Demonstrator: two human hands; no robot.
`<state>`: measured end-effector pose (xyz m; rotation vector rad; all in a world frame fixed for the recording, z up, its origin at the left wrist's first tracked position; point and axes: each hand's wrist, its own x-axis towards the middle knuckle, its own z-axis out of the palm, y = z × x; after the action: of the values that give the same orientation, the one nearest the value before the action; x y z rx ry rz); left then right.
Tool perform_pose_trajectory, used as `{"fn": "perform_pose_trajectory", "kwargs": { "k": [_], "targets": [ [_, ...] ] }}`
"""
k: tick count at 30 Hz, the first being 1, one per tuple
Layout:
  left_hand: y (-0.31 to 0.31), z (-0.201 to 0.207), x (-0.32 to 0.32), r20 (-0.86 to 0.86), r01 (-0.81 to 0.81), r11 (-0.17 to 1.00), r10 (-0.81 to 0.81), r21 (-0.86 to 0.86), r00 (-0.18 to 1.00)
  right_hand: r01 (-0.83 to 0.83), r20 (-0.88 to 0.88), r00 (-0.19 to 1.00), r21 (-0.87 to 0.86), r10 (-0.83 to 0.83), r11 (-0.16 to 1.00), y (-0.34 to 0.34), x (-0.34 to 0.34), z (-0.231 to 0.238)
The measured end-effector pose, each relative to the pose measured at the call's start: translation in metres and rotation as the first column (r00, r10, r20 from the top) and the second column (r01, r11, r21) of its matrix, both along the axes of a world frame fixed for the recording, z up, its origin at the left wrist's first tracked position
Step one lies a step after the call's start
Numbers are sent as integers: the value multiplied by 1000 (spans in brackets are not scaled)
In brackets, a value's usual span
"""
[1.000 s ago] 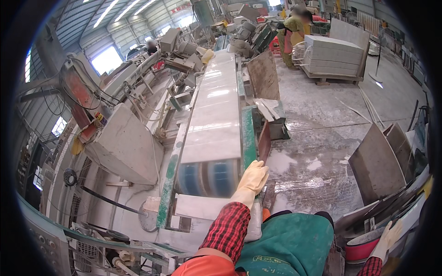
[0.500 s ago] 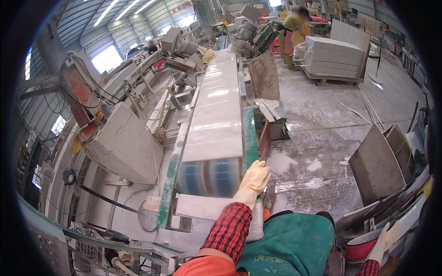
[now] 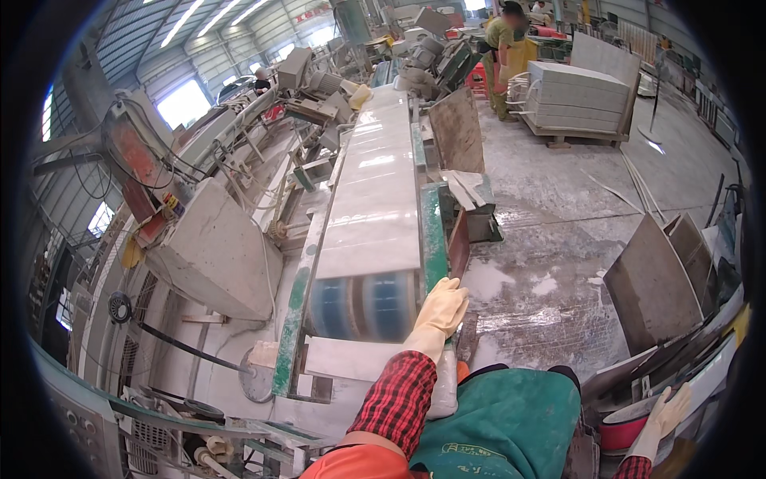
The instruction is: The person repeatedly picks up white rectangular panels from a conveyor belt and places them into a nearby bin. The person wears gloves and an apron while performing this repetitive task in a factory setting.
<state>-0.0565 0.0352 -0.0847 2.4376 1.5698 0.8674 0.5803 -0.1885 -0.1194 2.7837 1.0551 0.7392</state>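
A cream rubber glove covers my left hand (image 3: 441, 310), which rests at the right side of the belt machine with its fingers bent over the edge of the green frame (image 3: 434, 231). Beside it, the blue-banded roller (image 3: 363, 307) looks blurred under the near end of the pale, wet belt (image 3: 373, 199). At the lower right my right hand (image 3: 669, 411), gloved alike, lies with fingers stretched out against a long pale slab edge (image 3: 710, 379). A red round container (image 3: 622, 433) sits just left of that hand. My green apron (image 3: 499, 423) shows between both arms.
Brown boards (image 3: 654, 283) lean at the right. A co-worker (image 3: 501, 60) stands by a pallet of stacked pale slabs (image 3: 578, 100). Left of the belt are a big stone block (image 3: 215, 247) and a black rod (image 3: 187, 345). Motors (image 3: 327, 82) flank the far belt.
The co-worker by the slab stack has straightened and shifted slightly left, with the arms lower. My right hand has moved very slightly; my left hand stays in place.
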Motion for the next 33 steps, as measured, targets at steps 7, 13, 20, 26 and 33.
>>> {"fn": "perform_pose_trajectory", "kwargs": {
  "k": [7, 13, 20, 26, 33],
  "targets": [
    [0, -2, -1, -13, -3, 1000, 3, 19, 1000, 40, -2, 999, -12, -40, 999, 1, -24, 8],
    [2, -4, 0, -2, 7, 1000, -7, 30, 1000, 18, 28, 999, -17, -17, 1000, -4, -26, 3],
    [1, -2, 0, -18, 1, 1000, 0, 6, 1000, -61, 96, 994, 80, 53, 995, -10, -35, -7],
    [0, -1, 0, -31, -5, 1000, 5, 3, 999, -85, 122, 990, 105, 72, 991, -10, -51, -5],
    [2, -5, 1, -13, -7, 1000, 7, 23, 1000, -159, 184, 974, 145, 131, 977, -13, -60, -7]
  ]
}}
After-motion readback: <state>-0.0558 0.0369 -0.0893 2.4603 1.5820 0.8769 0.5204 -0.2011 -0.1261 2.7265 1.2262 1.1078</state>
